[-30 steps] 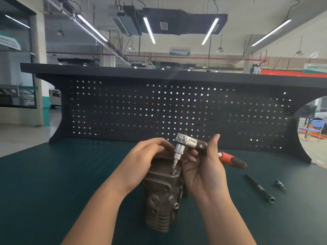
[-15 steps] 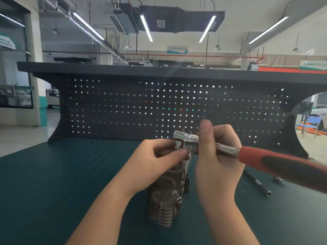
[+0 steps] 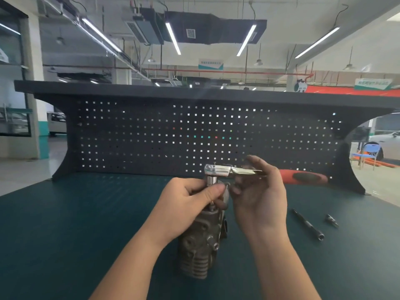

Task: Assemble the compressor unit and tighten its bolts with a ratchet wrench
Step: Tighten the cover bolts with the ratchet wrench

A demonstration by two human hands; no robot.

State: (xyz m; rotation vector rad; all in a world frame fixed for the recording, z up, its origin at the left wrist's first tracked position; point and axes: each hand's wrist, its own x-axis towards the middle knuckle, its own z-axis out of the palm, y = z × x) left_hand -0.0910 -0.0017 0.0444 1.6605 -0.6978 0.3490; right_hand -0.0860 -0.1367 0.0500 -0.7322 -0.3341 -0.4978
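The bench (image 3: pixel 65 234) carries a dark green mat, and a black pegboard (image 3: pixel 194 137) stands upright along its far edge. The compressor (image 3: pixel 199 245) stands upright on the mat near the middle of the bench, between my forearms, its finned end toward me.

My left hand (image 3: pixel 190 204) sits on top of the compressor. Its thumb and fingers are curled and pinch the socket below the wrench head, holding the bit down on a bolt in the top face. The bolt itself is hidden by my fingers.

My right hand (image 3: pixel 259 195) holds the wrench (image 3: pixel 238 172) by its metal shank, just beside the head. The fingers are curled round the shank, blurred. The wrench lies level, head over the compressor top, red and black grip pointing right, clear of the mat.

An extension bar (image 3: pixel 308 225) lies on the mat to the right of my right hand. A small bit (image 3: pixel 331 220) lies just beside it, further right, apart from it.
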